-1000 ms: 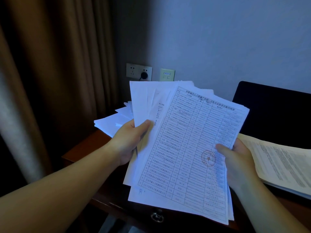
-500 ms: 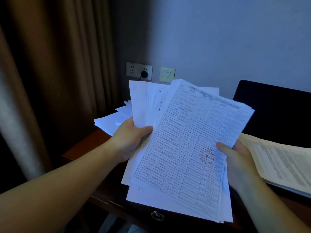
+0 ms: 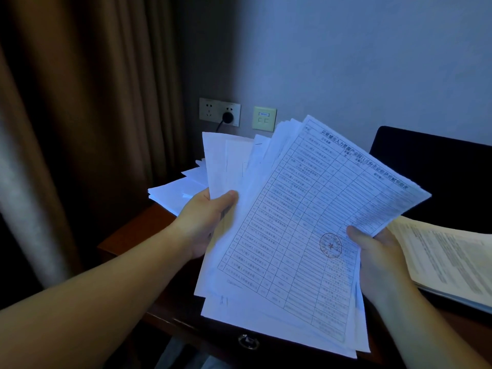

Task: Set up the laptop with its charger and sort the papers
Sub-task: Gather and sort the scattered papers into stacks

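Holding a fanned sheaf of papers [image 3: 290, 235] above the desk [image 3: 138, 235] edge: L hand [image 3: 205, 225] grip clamped on its left side, thumb on top; R hand [image 3: 378, 259] grip pinching the right edge beside the red stamp (top sheet a printed table). Loose pile [image 3: 175, 193] behind at L; open booklet [image 3: 447, 259] at R; dark laptop [image 3: 436, 177] beyond; plug in wall socket [image 3: 220, 112].

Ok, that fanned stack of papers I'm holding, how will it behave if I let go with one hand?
The stack of papers would probably flop: thin loose sheets, held at both sides by the left hand and right hand. Already fanned and uneven, the sheets look apt to slide apart. It seems light despite its many sheets.
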Available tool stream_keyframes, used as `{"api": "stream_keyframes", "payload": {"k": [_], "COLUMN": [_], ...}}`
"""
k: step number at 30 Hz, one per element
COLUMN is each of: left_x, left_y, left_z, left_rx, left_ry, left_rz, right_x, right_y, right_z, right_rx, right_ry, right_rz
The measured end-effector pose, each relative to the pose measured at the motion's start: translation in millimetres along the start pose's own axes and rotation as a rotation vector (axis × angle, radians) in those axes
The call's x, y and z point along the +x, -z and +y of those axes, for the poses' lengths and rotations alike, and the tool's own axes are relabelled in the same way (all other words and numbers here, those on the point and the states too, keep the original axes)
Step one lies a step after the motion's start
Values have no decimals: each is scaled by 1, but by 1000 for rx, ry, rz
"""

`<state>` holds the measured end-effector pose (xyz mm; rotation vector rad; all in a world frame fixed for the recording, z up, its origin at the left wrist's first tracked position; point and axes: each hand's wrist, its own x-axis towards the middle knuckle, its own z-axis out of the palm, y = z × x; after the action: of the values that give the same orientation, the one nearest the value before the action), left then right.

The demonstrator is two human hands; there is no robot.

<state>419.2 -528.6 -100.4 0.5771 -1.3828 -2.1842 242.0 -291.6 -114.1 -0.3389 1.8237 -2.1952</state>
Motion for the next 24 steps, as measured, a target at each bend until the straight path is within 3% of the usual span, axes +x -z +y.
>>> {"api": "stream_keyframes", "payload": {"k": [8,16,24], "left_x": [-1,-7,-8], "left_y": [-1,-7,-12], "left_z": [4,13,14], "left_rx": [63,44,12], "left_ry": [-66,-19,-45], "left_rz": [28,-59,-176], "right_x": [6,3,-4], "right_y": [15,18,8], "right_z": [-5,-12,-11], "right_rx": [-27,-62,-99], "right_ry": [77,62,-11], "right_rz": [149,85,-109]}}
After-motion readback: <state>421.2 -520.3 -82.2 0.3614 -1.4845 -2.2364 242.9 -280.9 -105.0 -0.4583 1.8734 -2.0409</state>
